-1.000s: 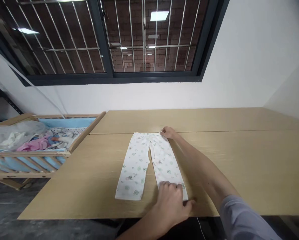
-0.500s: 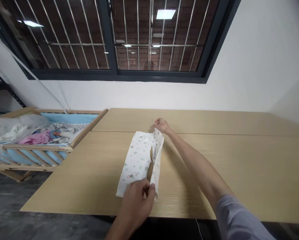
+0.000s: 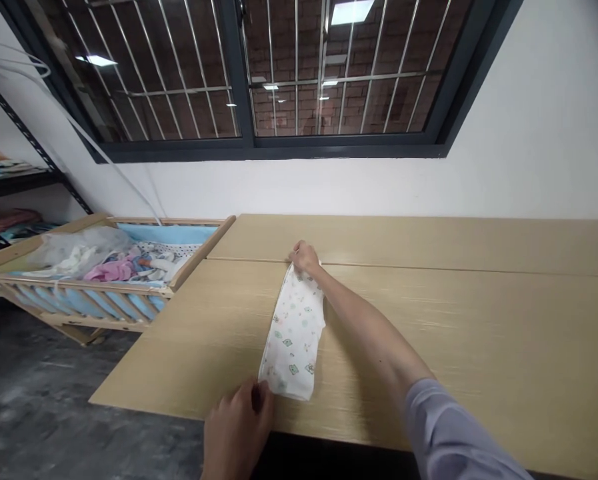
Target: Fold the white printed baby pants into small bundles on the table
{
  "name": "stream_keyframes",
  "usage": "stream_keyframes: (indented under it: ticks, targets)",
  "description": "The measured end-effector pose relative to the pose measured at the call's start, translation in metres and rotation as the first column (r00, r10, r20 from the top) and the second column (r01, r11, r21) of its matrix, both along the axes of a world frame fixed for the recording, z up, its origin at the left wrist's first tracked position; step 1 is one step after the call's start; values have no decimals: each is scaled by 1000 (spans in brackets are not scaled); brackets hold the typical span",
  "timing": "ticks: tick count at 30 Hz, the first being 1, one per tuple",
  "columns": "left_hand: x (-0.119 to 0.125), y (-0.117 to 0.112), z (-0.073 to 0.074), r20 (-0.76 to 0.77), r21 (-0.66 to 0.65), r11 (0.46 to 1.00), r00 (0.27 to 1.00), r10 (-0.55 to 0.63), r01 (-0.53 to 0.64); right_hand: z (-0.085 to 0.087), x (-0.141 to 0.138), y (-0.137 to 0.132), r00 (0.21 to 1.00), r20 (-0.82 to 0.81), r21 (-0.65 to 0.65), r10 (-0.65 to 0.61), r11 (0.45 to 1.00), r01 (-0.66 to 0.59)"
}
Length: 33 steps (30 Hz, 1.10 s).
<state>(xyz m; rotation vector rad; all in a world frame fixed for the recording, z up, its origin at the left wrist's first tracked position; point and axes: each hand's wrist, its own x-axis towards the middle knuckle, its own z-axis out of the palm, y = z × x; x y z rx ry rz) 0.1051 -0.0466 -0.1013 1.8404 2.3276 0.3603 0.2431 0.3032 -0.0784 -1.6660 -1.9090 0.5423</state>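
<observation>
A small white baby garment (image 3: 295, 333) with a green and pink print lies folded lengthwise into a narrow strip on the wooden board table. Its exact kind is hard to tell. At the strip's near left corner, my left hand (image 3: 239, 423) has thumb and finger pinched on the fabric. My right hand (image 3: 305, 257) grips the far end, fingers closed, close to the seam across the boards. The right forearm reaches over the table beside the cloth.
To the left stands a wooden crib (image 3: 179, 283) with blue lining, holding a pink cloth (image 3: 111, 269), other clothes and a clear plastic bag (image 3: 91, 243). Dark shelves (image 3: 19, 183) with folded fabric are farther left. A barred window (image 3: 273, 148) is above the table (image 3: 429, 333).
My hands have folded the garment's right half over onto the left, closing the gap between them. Both hands shifted left with its edge, and the camera view turned slightly left.
</observation>
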Motion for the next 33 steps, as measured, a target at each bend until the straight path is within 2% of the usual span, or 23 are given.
stream_keyframes:
  ticks: [2, 3, 5, 6, 7, 9, 11, 12, 13, 15, 17, 19, 21, 24, 26, 29, 33]
  targets:
    - [3, -5, -3, -136, 171, 985, 991, 19, 5, 8, 1, -12, 999, 17, 35, 39, 999, -40]
    - [6, -7, -6, -195, 277, 960, 981, 13, 42, 12, 3, -21, 997, 25, 57, 78, 995, -79]
    - [13, -13, -10, -274, 430, 888, 961, -43, 162, 18, 6, -48, 970, 59, 104, 237, 965, -242]
    - [17, -15, -13, -296, 470, 853, 951, -88, 225, 19, 8, -65, 932, 85, 117, 352, 926, -360]
    - [21, -17, -17, -313, 493, 823, 940, -135, 282, 19, 11, -85, 869, 116, 115, 481, 862, -493]
    - [29, -21, -26, -338, 499, 791, 920, -197, 353, 16, 15, -127, 686, 162, 57, 709, 688, -724]
    - [36, -24, -37, -355, 479, 798, 912, -205, 366, 7, 20, -168, 502, 166, -33, 849, 514, -857]
    - [38, -26, -43, -363, 470, 804, 910, -202, 366, 2, 22, -184, 430, 160, -66, 888, 444, -893]
    - [41, -28, -48, -368, 463, 809, 909, -197, 363, -3, 23, -197, 380, 155, -86, 912, 396, -914]
    - [45, -31, -56, -366, 462, 816, 913, -180, 346, -14, 26, -210, 333, 157, -94, 930, 349, -932]
    - [47, -34, -59, -364, 461, 825, 918, -159, 326, -24, 27, -202, 332, 176, -89, 927, 351, -932]
    - [49, -34, -57, -376, 460, 822, 912, -163, 336, -30, 30, -176, 377, 203, -99, 904, 402, -910]
    - [49, -34, -54, -391, 461, 809, 902, -183, 364, -33, 32, -138, 471, 248, -123, 847, 510, -851]
    - [47, -33, -53, -387, 463, 816, 907, -166, 347, -35, 38, -78, 617, 341, -138, 709, 687, -713]
    - [46, -32, -54, -414, 471, 805, 896, -161, 362, -35, 41, -48, 670, 381, -121, 637, 753, -647]
    - [45, -32, -57, -461, 475, 784, 872, -164, 399, -35, 44, -21, 702, 389, -88, 597, 782, -617]
    - [41, -31, -52, -480, 472, 777, 861, -169, 416, -34, 44, -15, 729, 386, -73, 565, 807, -586]
